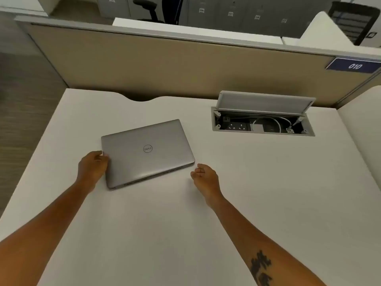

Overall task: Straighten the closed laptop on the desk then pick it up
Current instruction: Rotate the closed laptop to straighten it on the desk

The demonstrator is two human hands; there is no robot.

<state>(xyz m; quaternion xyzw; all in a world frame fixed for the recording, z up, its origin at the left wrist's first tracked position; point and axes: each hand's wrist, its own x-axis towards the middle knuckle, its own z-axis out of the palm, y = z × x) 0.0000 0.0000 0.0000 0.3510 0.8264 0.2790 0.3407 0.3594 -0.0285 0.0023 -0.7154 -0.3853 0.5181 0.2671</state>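
Hands: left hand [92, 168] grips the skewed laptop [147, 153] by its left edge; right hand [204, 176] loosely curled, empty, beside it on the worktop [257, 182].

Recessed power box [261, 133], lid [266, 103] flipped up, white cable [268, 118] coiled inside by the sockets [237, 127]. Beige partition [165, 65] behind, blue 010 tag [353, 66] at right. Office chair [147, 8] and grey lockers [237, 13] beyond.

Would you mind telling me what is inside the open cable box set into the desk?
Inside the cable box lie power sockets, a looped white cable and a white adapter. Its raised lid hides the rear, and the dark right end is unclear.
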